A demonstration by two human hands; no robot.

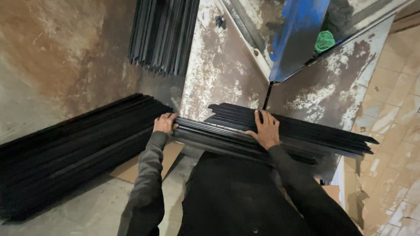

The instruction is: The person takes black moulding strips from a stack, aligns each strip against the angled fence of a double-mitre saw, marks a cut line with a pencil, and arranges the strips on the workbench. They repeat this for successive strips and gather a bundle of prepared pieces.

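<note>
A bundle of long black metal strips [302, 131] lies across in front of me at waist height, running from the centre to the right. My left hand [165, 123] grips the bundle's left end, fingers curled over its edge. My right hand [264, 130] rests on top of the strips near the middle, fingers spread flat and wrapped over the near edge. Both arms wear dark grey sleeves.
A large stack of black strips [74, 148] lies on the floor at left, partly on cardboard [148, 164]. More black strips [164, 35] lean upright against the stained wall. A blue panel [297, 30] and a green object [324, 41] are above right. Tiled floor at right.
</note>
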